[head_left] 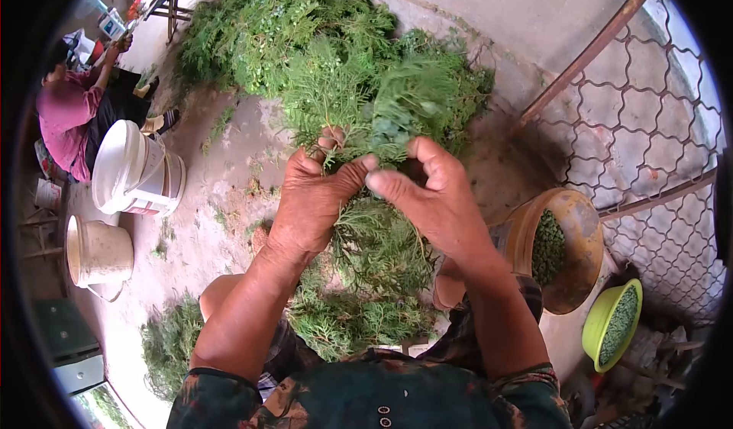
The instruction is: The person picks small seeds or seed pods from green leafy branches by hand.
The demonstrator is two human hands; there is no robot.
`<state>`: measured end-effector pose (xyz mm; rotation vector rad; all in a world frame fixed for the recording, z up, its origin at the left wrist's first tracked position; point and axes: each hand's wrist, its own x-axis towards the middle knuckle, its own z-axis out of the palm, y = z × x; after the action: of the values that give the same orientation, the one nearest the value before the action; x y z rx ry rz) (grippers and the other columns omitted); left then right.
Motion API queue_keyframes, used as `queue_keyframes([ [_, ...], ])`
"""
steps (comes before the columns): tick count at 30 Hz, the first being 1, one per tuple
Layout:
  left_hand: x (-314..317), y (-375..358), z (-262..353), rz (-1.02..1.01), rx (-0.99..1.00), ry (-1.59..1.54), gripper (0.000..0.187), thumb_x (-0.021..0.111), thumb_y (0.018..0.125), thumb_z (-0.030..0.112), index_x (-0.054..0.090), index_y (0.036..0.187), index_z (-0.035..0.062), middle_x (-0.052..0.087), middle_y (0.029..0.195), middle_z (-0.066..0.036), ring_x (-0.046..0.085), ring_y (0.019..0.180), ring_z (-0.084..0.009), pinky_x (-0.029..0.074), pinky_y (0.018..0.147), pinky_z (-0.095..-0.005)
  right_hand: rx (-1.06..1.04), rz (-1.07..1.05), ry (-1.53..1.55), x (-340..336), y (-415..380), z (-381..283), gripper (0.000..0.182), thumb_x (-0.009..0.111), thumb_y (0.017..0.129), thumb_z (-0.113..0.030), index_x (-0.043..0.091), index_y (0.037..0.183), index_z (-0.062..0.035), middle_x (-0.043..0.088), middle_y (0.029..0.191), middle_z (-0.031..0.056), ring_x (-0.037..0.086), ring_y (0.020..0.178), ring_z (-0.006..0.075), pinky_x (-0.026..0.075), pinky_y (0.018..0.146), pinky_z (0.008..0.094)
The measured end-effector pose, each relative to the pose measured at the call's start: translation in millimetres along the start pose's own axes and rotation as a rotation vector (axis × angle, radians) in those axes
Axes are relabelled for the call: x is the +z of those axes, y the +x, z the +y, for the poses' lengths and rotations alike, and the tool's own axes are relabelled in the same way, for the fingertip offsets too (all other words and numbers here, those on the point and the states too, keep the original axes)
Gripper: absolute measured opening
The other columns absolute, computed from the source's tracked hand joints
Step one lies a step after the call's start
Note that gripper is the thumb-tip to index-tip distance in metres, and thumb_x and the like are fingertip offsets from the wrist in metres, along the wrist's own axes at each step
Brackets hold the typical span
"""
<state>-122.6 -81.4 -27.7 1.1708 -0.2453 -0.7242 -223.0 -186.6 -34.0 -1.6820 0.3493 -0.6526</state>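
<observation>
My left hand [311, 197] grips a bunch of green feathery sprigs [385, 101] by the stems, thumb and fingers closed around them. My right hand [431, 196] pinches at the same bunch, with its fingertips close to the left thumb. More cut sprigs [374, 253] hang below my hands and lie over my lap. A large heap of the same greenery [305, 40] lies on the concrete floor ahead.
At right, a brown bowl [580, 223] and a lime-green bowl [599, 322] hold small green bits, next to a wire mesh fence [657, 124]. Two white buckets [126, 169] and a beige bucket [95, 253] stand at left. A seated person in pink [69, 116] is at far left.
</observation>
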Motion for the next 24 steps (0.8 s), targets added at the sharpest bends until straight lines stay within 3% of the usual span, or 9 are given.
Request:
queue_keyframes([
  [1,-6.5,6.7,-3.4,-0.050,-0.012,0.027,0.023,0.066,0.077,-0.007,0.050,0.071,0.0086,0.060,0.084,-0.002,0.055,0.081,-0.0087,0.048,0.068,-0.0223,0.090,0.006,-0.019,-0.4,1.8,-6.9,0.027,0.069,0.081,-0.019,0.053,0.085,0.0031,0.051,0.069,0.0018,0.043,0.064,0.0062,0.039,0.054,0.0231],
  [2,-10.5,10.0,-4.4,-0.046,-0.008,0.026,0.023,0.066,0.077,-0.007,0.050,0.071,0.0086,0.060,0.084,-0.002,0.055,0.081,-0.0087,0.048,0.068,-0.0223,0.178,0.011,-0.038,-0.5,3.9,-10.6,0.025,0.068,0.082,-0.017,0.053,0.084,0.0027,0.050,0.069,0.0012,0.042,0.064,0.0057,0.039,0.054,0.0230],
  [6,-16.1,13.3,-15.3,-0.122,0.219,0.211,0.026,0.066,0.078,-0.005,0.047,0.064,0.0060,0.062,0.086,-0.005,0.055,0.079,-0.0070,0.047,0.066,-0.0220,0.127,-0.090,-0.036,-4.9,6.0,9.9,0.019,0.066,0.083,-0.013,0.053,0.083,0.0018,0.051,0.070,-0.0003,0.042,0.064,0.0041,0.038,0.054,0.0215],
  [10,-6.6,4.9,6.4,-0.140,0.018,0.149,0.006,0.064,0.081,-0.001,0.060,0.081,0.0023,0.064,0.082,-0.005,0.057,0.076,-0.0075,0.047,0.066,-0.0213,0.131,-0.111,0.079,-6.3,6.4,0.6,0.018,0.066,0.083,-0.012,0.053,0.080,0.0011,0.051,0.070,-0.0010,0.041,0.065,0.0029,0.037,0.054,0.0204],
  [14,-10.2,7.5,12.7,-0.266,-0.222,-0.029,0.018,0.066,0.080,0.002,0.063,0.098,0.0015,0.066,0.086,-0.005,0.060,0.074,-0.0111,0.049,0.065,-0.0229,0.223,-0.277,0.155,-18.8,6.2,-9.7,0.016,0.064,0.084,-0.011,0.054,0.080,0.0001,0.053,0.071,-0.0006,0.045,0.062,0.0031,0.039,0.052,0.0209],
  [18,-19.0,18.7,13.9,-0.270,-0.394,0.046,0.021,0.071,0.076,0.002,0.061,0.095,0.0032,0.064,0.084,-0.004,0.060,0.073,-0.0133,0.050,0.066,-0.0282,0.404,-0.338,0.328,-22.8,1.0,-26.3,0.009,0.061,0.083,-0.011,0.059,0.086,-0.0032,0.052,0.074,-0.0058,0.045,0.065,0.0033,0.036,0.059,0.0192],
  [20,-17.0,17.0,13.8,-0.216,-0.359,-0.010,0.021,0.071,0.076,0.002,0.060,0.093,0.0039,0.064,0.085,-0.004,0.060,0.073,-0.0132,0.050,0.066,-0.0282,0.289,-0.236,0.216,-31.0,2.6,-26.1,0.012,0.059,0.084,-0.014,0.059,0.089,-0.0028,0.054,0.075,-0.0029,0.046,0.060,0.0042,0.037,0.056,0.0200],
  [22,-16.9,25.0,15.2,-0.171,-0.291,-0.067,0.020,0.072,0.075,0.002,0.060,0.091,0.0045,0.063,0.085,-0.004,0.059,0.073,-0.0131,0.049,0.065,-0.0283,0.351,0.147,0.290,-50.5,10.0,-29.2,0.017,0.056,0.085,-0.017,0.056,0.088,-0.0008,0.056,0.073,0.0058,0.050,0.052,0.0087,0.040,0.042,0.0229],
  [24,-22.4,30.6,3.5,-0.054,-0.060,-0.107,0.021,0.071,0.076,0.002,0.058,0.092,0.0047,0.063,0.087,-0.004,0.059,0.075,-0.0126,0.049,0.065,-0.0268,0.123,0.395,0.502,-65.3,17.7,-22.7,0.017,0.053,0.091,-0.021,0.055,0.086,-0.0051,0.056,0.076,0.0050,0.044,0.047,0.0055,0.035,0.039,0.0198],
])
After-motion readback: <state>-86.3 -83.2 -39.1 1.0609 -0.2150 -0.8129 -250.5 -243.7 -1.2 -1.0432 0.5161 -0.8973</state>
